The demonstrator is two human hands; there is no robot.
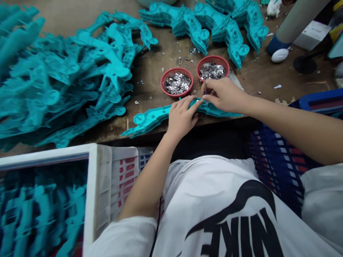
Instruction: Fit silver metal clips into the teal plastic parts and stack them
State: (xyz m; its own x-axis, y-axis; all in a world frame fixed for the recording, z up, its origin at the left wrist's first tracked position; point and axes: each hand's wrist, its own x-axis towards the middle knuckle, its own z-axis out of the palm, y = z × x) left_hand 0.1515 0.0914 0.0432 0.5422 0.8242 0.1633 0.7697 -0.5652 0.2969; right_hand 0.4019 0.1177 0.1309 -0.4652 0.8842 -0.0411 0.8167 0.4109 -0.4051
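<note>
In the head view, a teal stack (155, 118) lies along the near edge of the tabletop (150, 75), by two red baskets (162, 85). The left hand (182, 113) rests on it, grip loosely spread; the right hand (223, 93) has its grip pinched around a thin tool (205, 85).

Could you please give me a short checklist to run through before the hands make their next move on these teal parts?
1. Left hand on the stacked teal plastic parts: ok, fingers rest on top.
2. Thin tool in the right hand: ok, pinched between thumb and finger.
3. Small metal pieces at hand: ok, two red baskets of them sit just beyond the stack.
4. Workbench free of stray pieces: not ok, several lie scattered.
5. Tool's working tip on target: cannot tell, too small.
</note>
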